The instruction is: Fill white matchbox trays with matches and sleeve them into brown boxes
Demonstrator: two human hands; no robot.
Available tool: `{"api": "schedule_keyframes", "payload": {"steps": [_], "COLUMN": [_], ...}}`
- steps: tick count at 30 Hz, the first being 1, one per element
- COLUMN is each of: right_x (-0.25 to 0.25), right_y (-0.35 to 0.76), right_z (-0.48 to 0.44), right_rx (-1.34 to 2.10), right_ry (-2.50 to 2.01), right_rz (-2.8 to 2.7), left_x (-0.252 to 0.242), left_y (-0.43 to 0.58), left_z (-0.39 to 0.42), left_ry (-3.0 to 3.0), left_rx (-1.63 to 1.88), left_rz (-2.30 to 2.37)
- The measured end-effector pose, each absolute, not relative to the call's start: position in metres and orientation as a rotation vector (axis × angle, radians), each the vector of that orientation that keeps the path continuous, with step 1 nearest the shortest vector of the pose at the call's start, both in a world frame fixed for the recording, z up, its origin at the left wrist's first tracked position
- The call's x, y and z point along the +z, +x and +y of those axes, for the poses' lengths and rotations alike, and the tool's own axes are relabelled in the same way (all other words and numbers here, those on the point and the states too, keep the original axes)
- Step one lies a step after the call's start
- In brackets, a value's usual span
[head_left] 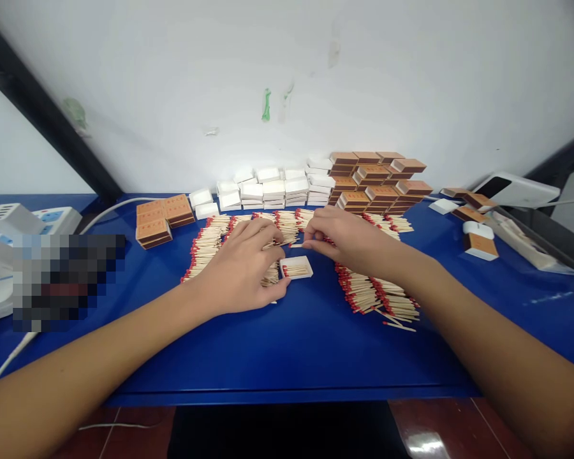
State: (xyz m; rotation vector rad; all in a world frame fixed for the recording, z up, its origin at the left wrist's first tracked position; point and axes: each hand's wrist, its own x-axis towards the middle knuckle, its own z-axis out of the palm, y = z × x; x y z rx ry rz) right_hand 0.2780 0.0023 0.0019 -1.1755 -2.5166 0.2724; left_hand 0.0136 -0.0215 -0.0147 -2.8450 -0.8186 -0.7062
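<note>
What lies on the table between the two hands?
In the head view, a small white tray holding a few matches lies between left hand and right hand.

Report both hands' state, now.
Left hand: curled palm-down over matches beside the white tray; whether it grips them cannot be told.
Right hand: fingertips pinched shut on a few matches.

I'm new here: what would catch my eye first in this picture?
Your eye lands on the spread of red-tipped matches across the middle of the blue table, with the left hand and right hand down among them beside a small white tray holding a few matches. Behind, along the wall, stand piles of white trays and stacks of brown matchbox sleeves.
</note>
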Motion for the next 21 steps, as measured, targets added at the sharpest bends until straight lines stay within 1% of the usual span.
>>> {"api": "schedule_keyframes", "payload": {"steps": [6,14,19,21], "right_x": [0.016,0.011,-0.005,-0.013], "right_y": [0.284,0.274,0.272,0.272], "right_z": [-0.006,-0.015,-0.001,0.005], "right_rx": [0.39,0.526,0.286,0.241], "right_ry": [-1.202,-1.055,-1.014,-0.98], "right_rz": [-2.535,-2.614,-2.521,-2.533], "left_x": [-0.014,-0.014,-0.017,-0.017], "left_y": [0.015,0.014,0.014,0.014], "left_z": [-0.021,-0.022,-0.021,-0.021], "left_ry": [-2.829,-2.837,-2.844,-2.845], "left_rx": [-0.706,-0.696,-0.696,-0.703], "left_rz": [-0.839,-0.83,-0.828,-0.809]}}
